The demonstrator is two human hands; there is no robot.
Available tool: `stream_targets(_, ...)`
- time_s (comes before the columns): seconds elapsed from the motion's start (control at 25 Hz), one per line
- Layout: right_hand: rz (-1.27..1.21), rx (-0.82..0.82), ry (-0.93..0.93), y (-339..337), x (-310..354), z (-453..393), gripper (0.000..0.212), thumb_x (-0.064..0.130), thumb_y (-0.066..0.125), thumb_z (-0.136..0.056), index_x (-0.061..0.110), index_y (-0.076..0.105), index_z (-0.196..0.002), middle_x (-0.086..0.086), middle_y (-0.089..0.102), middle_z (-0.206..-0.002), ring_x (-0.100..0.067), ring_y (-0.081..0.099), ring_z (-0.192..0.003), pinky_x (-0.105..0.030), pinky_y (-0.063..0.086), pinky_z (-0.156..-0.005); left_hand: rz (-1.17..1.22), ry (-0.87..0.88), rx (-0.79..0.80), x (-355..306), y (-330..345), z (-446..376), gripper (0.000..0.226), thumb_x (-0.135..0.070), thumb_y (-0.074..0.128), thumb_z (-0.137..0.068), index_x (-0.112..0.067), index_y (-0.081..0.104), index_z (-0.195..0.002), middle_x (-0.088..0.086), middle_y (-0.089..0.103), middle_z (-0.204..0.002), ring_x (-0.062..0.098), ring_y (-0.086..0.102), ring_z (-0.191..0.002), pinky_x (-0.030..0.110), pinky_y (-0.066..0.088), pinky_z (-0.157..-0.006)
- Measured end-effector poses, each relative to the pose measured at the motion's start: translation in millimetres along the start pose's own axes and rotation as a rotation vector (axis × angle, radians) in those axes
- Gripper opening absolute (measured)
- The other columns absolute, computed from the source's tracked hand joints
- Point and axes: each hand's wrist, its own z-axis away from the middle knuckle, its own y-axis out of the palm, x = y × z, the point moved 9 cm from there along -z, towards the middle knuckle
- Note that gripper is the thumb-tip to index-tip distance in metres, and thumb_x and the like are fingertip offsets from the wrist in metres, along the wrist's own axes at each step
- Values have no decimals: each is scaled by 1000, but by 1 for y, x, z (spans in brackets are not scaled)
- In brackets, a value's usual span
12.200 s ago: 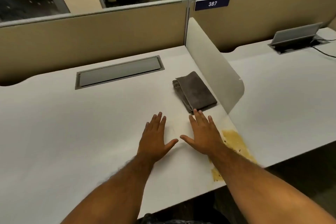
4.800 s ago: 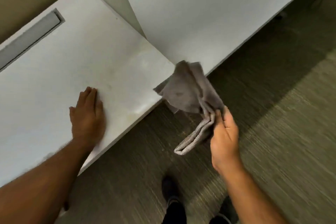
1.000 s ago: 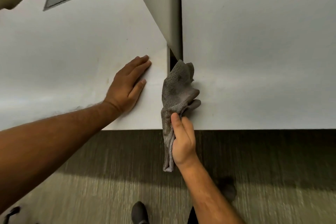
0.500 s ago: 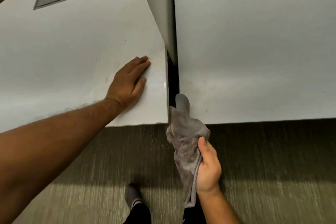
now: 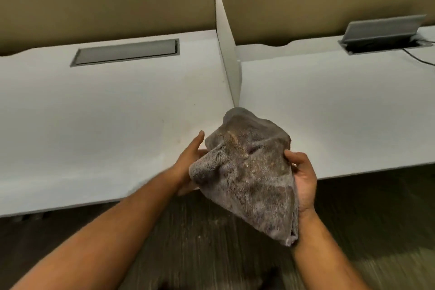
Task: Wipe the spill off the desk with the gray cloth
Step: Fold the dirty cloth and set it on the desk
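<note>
The gray cloth (image 5: 247, 172) is bunched and stained with yellow-brown marks. I hold it up in the air in front of the desk's front edge, below the end of the divider. My left hand (image 5: 190, 160) grips its left side, partly hidden behind the cloth. My right hand (image 5: 302, 176) grips its right side, thumb on top. The white desk (image 5: 106, 113) shows only a faint pale smear near its front right corner; no yellow puddle is visible.
A white divider panel (image 5: 227, 49) stands between my desk and the neighbouring desk (image 5: 341, 106). A closed gray cable hatch (image 5: 127, 52) lies at the back left. An open hatch lid (image 5: 381, 30) with a cable sits far right. Beige partition walls run behind. Carpet lies below.
My left hand left the desk top and took hold of the cloth. The cloth came out of the gap between the desks and is now lifted. My view tilted up.
</note>
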Motion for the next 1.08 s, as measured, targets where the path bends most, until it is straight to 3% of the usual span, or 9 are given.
stream_targets(0.08,66,35,-53,46,-17,5,15,22,72,-59,10,78,-65,-7,75,-72,-22,76,-67,-35,66,-67,220,-7,223,3,-1,56,97,-91,40,-89,-16,66,-146,21,60,-154,40,57,-144,58,45,-119)
stream_targets(0.16,109,39,-69,74,-36,6,13,19,67,-63,12,75,-55,-5,71,-62,-19,74,-58,-30,63,-58,331,96,201,-20,-31,99,96,-86,44,-91,-14,57,-153,23,53,-159,42,49,-150,62,37,-124)
stream_targets(0.28,331,38,38,101,-71,8,34,27,54,-82,10,83,-78,-13,77,-86,-28,77,-79,-43,58,-81,192,309,-75,-67,-92,152,49,-51,66,-93,-19,79,-128,14,71,-142,32,66,-134,44,61,-98)
stream_targets(0.4,538,50,97,119,-95,14,39,28,54,-90,8,80,-111,-19,74,-114,-34,73,-107,-53,55,-99,-11,376,-116,-98,-123,194,35,-26,72,-89,-20,79,-122,8,78,-130,23,75,-119,35,60,-90)
stream_targets(0.56,681,151,117,139,-110,13,38,16,57,-95,11,76,-127,-18,75,-122,-31,75,-110,-43,63,-84,-128,388,-121,-112,-149,216,38,-23,73,-85,-20,77,-123,10,77,-128,26,74,-117,43,56,-98)
stream_targets(0.68,817,183,140,151,-116,-4,46,0,45,-99,5,61,-142,-19,69,-118,-29,69,-100,-40,62,-77,-117,430,-154,-124,-167,216,34,-16,75,-80,-16,74,-115,12,79,-118,24,78,-102,35,64,-81)
stream_targets(0.84,861,232,159,160,-116,-36,42,-4,47,-100,2,60,-140,-16,72,-119,-22,71,-101,-41,61,-84,-120,456,-238,-148,-187,202,57,-5,78,-74,-12,58,-127,21,75,-125,27,78,-100,40,62,-80)
stream_targets(1.0,893,311,193,167,-104,-84,46,-1,53,-100,12,61,-143,-14,72,-130,-27,68,-115,-44,60,-90,-152,468,-219,-180,-198,174,92,10,74,-89,-35,38,-161,3,65,-149,27,70,-128,38,65,-91)
stream_targets(1.08,948,325,166,175,-95,-115,45,-1,53,-103,21,63,-141,-9,73,-132,-28,71,-117,-46,62,-89,-203,509,-240,-202,-200,163,97,8,72,-93,-42,30,-165,-3,57,-157,26,66,-133,37,65,-93)
